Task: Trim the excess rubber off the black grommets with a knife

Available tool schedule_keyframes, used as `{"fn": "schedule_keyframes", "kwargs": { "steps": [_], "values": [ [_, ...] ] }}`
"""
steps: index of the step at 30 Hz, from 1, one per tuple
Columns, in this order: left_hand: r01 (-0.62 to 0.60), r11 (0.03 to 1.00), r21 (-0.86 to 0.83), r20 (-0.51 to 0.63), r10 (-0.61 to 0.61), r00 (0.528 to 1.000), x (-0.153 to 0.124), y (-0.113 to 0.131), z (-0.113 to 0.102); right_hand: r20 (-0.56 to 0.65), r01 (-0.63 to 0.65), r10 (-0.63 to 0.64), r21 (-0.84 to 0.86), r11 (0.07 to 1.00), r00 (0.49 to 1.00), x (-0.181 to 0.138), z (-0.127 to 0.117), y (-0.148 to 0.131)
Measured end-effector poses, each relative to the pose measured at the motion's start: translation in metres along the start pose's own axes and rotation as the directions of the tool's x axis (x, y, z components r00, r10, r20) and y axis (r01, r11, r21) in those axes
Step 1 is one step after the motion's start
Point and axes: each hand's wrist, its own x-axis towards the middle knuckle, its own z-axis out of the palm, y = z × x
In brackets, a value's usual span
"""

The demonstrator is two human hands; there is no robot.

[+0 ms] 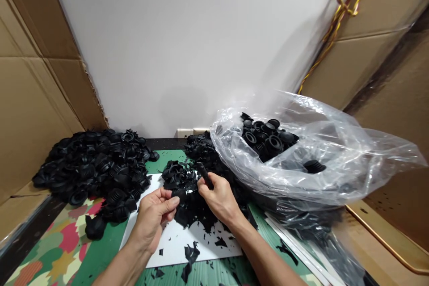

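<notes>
My left hand [153, 218] is closed around a small black ribbed rubber part [178, 193], pinched between thumb and fingers. My right hand [217, 198] is closed on a thin black handled tool [204, 174] whose end points up and to the left, close to the rubber part. Both hands hover over a white board [174, 246] littered with black rubber trimmings [192, 214]. A small heap of trimmed scraps [177, 173] lies just beyond my hands.
A large pile of black ribbed rubber parts [97, 165] sits at the left. A clear plastic bag [318, 161] with more rubber parts [266, 136] fills the right. Cardboard boxes [30, 98] flank both sides; a white wall [187, 44] stands behind. Yellow-red wires [338, 13] hang at upper right.
</notes>
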Motion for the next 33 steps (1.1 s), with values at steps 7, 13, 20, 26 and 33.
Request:
{"fn": "schedule_keyframes", "kwargs": {
  "steps": [7,13,20,26,33],
  "values": [
    [0.060,0.998,0.006,0.085,-0.060,0.995,0.004,0.000,-0.004,0.020,0.249,-0.260,0.224,0.942,0.965,-0.004,-0.002,-0.002],
    [0.133,0.987,0.090,0.265,-0.152,0.952,0.004,0.016,-0.007,0.228,0.377,-0.483,0.388,0.841,0.845,-0.005,0.003,-0.013],
    [0.091,0.976,0.199,0.262,-0.142,0.955,-0.004,0.029,-0.007,0.075,0.288,-0.335,0.360,0.887,0.939,-0.008,0.024,-0.009],
    [-0.534,0.493,0.687,0.355,0.415,0.838,-0.015,0.028,0.004,-0.049,0.191,-0.185,0.200,0.961,0.982,-0.015,0.029,-0.011],
    [-0.387,0.467,0.795,0.165,0.447,0.879,-0.010,0.033,0.001,0.024,0.262,-0.266,0.100,0.960,0.964,-0.010,0.033,-0.015]
  ]
}}
